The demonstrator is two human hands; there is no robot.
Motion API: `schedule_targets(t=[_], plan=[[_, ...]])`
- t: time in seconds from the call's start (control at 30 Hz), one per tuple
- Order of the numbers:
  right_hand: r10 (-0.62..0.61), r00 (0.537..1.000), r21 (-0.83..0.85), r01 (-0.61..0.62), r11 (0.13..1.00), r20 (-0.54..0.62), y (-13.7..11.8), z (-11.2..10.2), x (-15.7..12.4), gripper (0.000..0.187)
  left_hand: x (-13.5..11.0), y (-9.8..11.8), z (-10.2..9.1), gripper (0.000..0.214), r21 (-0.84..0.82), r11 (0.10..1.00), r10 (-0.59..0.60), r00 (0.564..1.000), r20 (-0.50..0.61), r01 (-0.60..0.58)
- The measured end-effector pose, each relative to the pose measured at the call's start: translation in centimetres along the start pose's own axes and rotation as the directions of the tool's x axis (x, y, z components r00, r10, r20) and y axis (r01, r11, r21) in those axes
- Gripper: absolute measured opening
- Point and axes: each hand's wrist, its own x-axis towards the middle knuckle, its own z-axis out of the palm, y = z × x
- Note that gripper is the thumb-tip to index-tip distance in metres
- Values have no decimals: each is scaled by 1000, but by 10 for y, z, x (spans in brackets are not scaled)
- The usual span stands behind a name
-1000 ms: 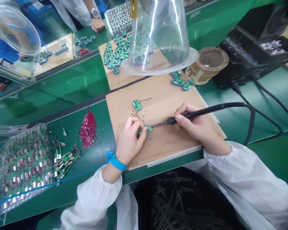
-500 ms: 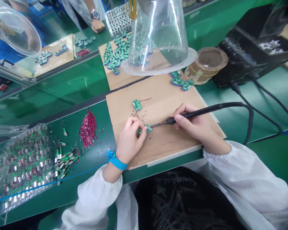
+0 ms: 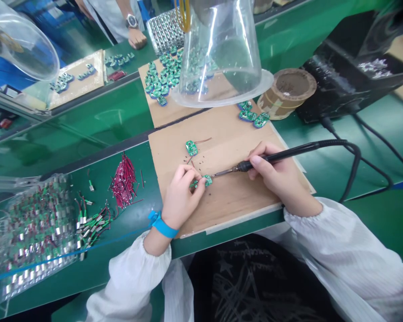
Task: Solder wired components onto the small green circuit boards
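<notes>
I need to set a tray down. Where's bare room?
Bare cardboard sheet lies between the left hand, pinching a circuit board, and the right hand, below the soldering iron. Bare green bench lies right of the sheet, before the iron's cord. Crowded: left of the sheet, the bag of wired boards and red wires.

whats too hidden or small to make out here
Head view:
Circuit board: partly covered by the left hand.
Soldering iron tip: too small to tell if it touches the board.
Dark specks on the cardboard: too small to identify.
Co-worker's arm: cut off by the top edge.
</notes>
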Motion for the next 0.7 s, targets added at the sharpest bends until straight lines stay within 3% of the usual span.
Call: schedule_targets(t=[0.27, 0.7], plan=[[-8, 1000, -13, 9, 1000, 25, -4, -1, 0, 36, 0, -1, -6, 10, -169, 982, -67, 995, 74, 79], [-33, 989, -48, 41, 998, 145, 1, -1, -1, 28, 2, -3, -5, 11, -100, 992, -67, 993, 95, 77]])
